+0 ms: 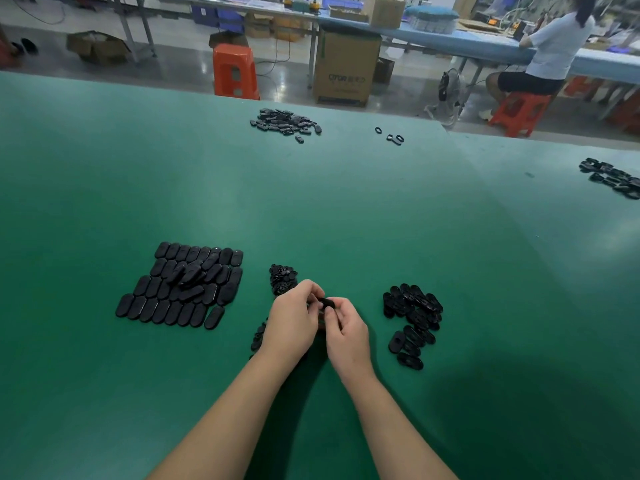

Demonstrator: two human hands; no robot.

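Black oval piece (326,302) between both hands (320,323)

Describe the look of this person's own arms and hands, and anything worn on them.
Both arms are bare: no sleeve shows on the left forearm or the right forearm up to the picture's lower edge. The left hand and the right hand wear no gloves. No watch, bracelet or ring is visible.

I see left hand (292,323) and right hand (346,332) meeting over table (346,209), part (327,302) pinched between them. Left of hands lie laid-out rows (183,289); small heap (282,278) just behind left hand; loose heap (412,317) right. Well behind, far heap (285,123), 3 rings (391,136) right of it.
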